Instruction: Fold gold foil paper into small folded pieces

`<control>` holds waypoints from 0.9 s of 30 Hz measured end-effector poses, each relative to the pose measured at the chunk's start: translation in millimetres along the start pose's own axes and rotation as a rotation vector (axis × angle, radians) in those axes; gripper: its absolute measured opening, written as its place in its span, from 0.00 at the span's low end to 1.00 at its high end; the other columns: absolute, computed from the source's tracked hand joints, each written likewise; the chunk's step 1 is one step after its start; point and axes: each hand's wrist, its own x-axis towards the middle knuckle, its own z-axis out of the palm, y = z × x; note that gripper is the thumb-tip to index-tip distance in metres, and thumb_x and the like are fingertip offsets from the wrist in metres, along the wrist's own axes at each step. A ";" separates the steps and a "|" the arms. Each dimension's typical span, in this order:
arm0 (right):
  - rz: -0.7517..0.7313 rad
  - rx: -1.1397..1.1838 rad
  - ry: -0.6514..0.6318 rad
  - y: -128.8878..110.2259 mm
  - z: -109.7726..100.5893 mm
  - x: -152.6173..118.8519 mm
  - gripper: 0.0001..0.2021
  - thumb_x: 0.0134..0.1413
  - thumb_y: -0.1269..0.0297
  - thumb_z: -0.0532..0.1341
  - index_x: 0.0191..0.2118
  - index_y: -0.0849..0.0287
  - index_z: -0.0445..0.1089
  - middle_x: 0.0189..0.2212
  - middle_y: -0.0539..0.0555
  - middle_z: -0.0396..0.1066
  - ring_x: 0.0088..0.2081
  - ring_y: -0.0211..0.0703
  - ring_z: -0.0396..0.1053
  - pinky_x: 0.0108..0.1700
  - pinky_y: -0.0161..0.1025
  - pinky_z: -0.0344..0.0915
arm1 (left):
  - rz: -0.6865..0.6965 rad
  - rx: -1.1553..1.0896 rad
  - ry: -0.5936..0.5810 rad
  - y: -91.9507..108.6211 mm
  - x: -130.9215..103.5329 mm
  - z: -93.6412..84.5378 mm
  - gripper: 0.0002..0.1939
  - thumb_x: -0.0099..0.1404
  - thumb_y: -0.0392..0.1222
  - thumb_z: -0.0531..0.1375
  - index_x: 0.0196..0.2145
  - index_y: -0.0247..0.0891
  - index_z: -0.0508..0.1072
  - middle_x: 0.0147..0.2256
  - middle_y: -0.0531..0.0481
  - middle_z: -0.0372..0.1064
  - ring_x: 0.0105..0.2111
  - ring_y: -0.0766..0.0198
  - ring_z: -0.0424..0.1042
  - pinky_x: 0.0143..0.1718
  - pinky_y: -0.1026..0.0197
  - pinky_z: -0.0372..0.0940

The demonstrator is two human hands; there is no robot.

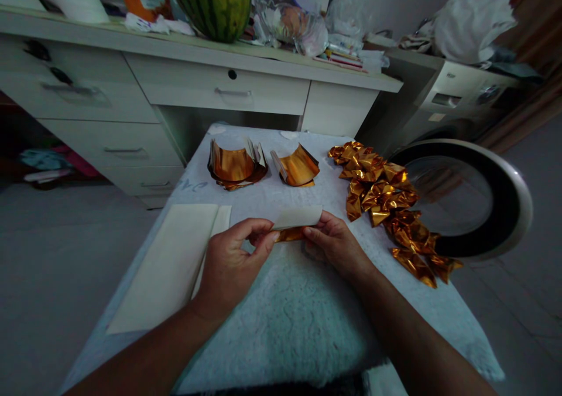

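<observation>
Between my two hands is a sheet of gold foil paper (290, 234), partly folded, with its pale back (298, 217) turned up along the far side. My left hand (237, 255) pinches its left end between thumb and fingers. At the right end, my right hand (330, 239) grips it the same way, thumb on the gold strip. Beyond my hands stand two stacks of curved gold sheets, a larger left stack (235, 164) and a smaller right stack (298, 166). To the right lies a heap of folded gold foil pieces (381, 191).
White paper sheets (162, 261) lie left on the cloth-covered table (281, 325). A white drawer cabinet (228, 85) stands behind, carrying a cut watermelon (215, 9) and clutter. At the right, a washing machine's open round door (504, 202) reaches close to the table edge.
</observation>
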 end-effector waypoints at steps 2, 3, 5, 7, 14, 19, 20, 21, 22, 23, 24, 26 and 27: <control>0.006 0.012 -0.015 0.5 -0.1 0.3 0.15 0.51 0.58 0.69 0.41 0.59 0.69 0.26 0.46 0.71 0.17 0.27 0.57 0.18 0.27 0.52 | 0.056 0.032 0.019 1.7 -1.9 -0.9 0.01 0.59 0.37 0.64 0.32 0.39 0.76 0.26 0.57 0.76 0.25 0.68 0.73 0.28 0.67 0.68; 0.004 0.017 -0.017 0.7 -0.1 0.5 0.15 0.51 0.58 0.69 0.40 0.59 0.68 0.26 0.47 0.71 0.17 0.27 0.57 0.18 0.27 0.52 | 0.084 0.044 0.023 2.6 -2.7 -1.4 0.01 0.59 0.37 0.64 0.32 0.40 0.76 0.26 0.57 0.76 0.24 0.68 0.73 0.29 0.67 0.68; -0.006 0.035 -0.016 1.5 -0.2 1.0 0.14 0.50 0.58 0.70 0.36 0.59 0.67 0.25 0.46 0.71 0.18 0.28 0.58 0.19 0.27 0.52 | 0.140 0.063 0.020 4.2 -3.9 -2.3 0.01 0.60 0.36 0.64 0.31 0.40 0.75 0.26 0.57 0.76 0.24 0.69 0.72 0.29 0.67 0.68; -0.013 0.054 -0.020 2.7 -0.5 1.5 0.14 0.50 0.59 0.70 0.34 0.58 0.66 0.24 0.46 0.69 0.18 0.28 0.58 0.19 0.27 0.52 | 0.199 0.071 0.015 5.1 -4.3 -2.6 0.03 0.61 0.34 0.63 0.31 0.40 0.74 0.27 0.57 0.76 0.24 0.69 0.73 0.30 0.67 0.68; -0.018 0.051 -0.024 4.1 -1.4 1.4 0.14 0.51 0.59 0.70 0.34 0.58 0.65 0.22 0.44 0.67 0.18 0.29 0.58 0.19 0.28 0.52 | 0.340 0.074 -0.009 3.8 -3.0 -1.9 0.05 0.62 0.30 0.62 0.33 0.38 0.73 0.30 0.54 0.74 0.31 0.69 0.74 0.35 0.67 0.68; -0.009 0.063 -0.038 3.6 -1.3 1.0 0.14 0.51 0.58 0.70 0.35 0.58 0.65 0.22 0.44 0.66 0.17 0.29 0.57 0.18 0.28 0.51 | 0.341 0.080 -0.014 4.5 -4.3 -2.3 0.05 0.63 0.30 0.62 0.33 0.38 0.72 0.30 0.54 0.74 0.30 0.69 0.74 0.35 0.65 0.68; -0.010 0.064 -0.040 3.5 -1.1 0.8 0.14 0.51 0.58 0.70 0.35 0.58 0.64 0.22 0.44 0.66 0.17 0.28 0.56 0.18 0.28 0.50 | 0.338 0.079 -0.011 4.9 -4.5 -2.4 0.05 0.63 0.30 0.62 0.33 0.38 0.72 0.30 0.54 0.74 0.30 0.68 0.73 0.34 0.65 0.68; -0.011 0.057 -0.037 3.3 -0.8 0.5 0.14 0.51 0.58 0.70 0.35 0.58 0.64 0.22 0.44 0.66 0.17 0.28 0.56 0.18 0.29 0.50 | 0.336 0.080 -0.011 5.1 -4.5 -2.6 0.05 0.63 0.30 0.62 0.33 0.38 0.72 0.29 0.54 0.73 0.30 0.68 0.73 0.34 0.65 0.68; -0.013 0.046 -0.030 3.0 -0.4 0.2 0.14 0.52 0.58 0.70 0.35 0.58 0.64 0.22 0.44 0.66 0.17 0.29 0.56 0.19 0.29 0.50 | 0.343 0.073 -0.008 5.3 -4.5 -2.8 0.05 0.62 0.30 0.62 0.32 0.38 0.72 0.29 0.53 0.73 0.30 0.67 0.73 0.33 0.64 0.68; -0.014 0.035 -0.022 2.6 0.1 -0.1 0.14 0.52 0.58 0.69 0.35 0.58 0.64 0.21 0.44 0.66 0.17 0.29 0.56 0.19 0.29 0.50 | 0.353 0.062 -0.013 5.3 -4.3 -2.9 0.05 0.63 0.30 0.62 0.33 0.38 0.73 0.29 0.53 0.73 0.30 0.67 0.73 0.33 0.64 0.69; -0.012 0.028 -0.018 2.1 0.6 -0.4 0.14 0.52 0.58 0.69 0.35 0.58 0.64 0.21 0.44 0.66 0.17 0.29 0.56 0.19 0.29 0.50 | 0.365 0.055 -0.013 5.2 -4.0 -3.1 0.05 0.62 0.31 0.61 0.33 0.39 0.73 0.29 0.53 0.74 0.30 0.66 0.74 0.33 0.63 0.69; -0.010 0.011 -0.014 1.2 1.3 -0.9 0.14 0.52 0.58 0.69 0.35 0.58 0.64 0.20 0.44 0.66 0.17 0.29 0.55 0.19 0.29 0.49 | 0.403 0.048 -0.011 4.7 -3.3 -3.2 0.05 0.62 0.31 0.61 0.34 0.40 0.74 0.30 0.52 0.74 0.31 0.65 0.74 0.33 0.62 0.70; -0.009 0.000 -0.012 0.8 1.6 -1.1 0.14 0.53 0.58 0.69 0.35 0.58 0.65 0.20 0.44 0.66 0.17 0.29 0.55 0.19 0.29 0.49 | 0.424 0.051 -0.008 4.5 -3.0 -3.1 0.06 0.62 0.31 0.61 0.34 0.40 0.74 0.30 0.52 0.74 0.31 0.64 0.74 0.33 0.62 0.70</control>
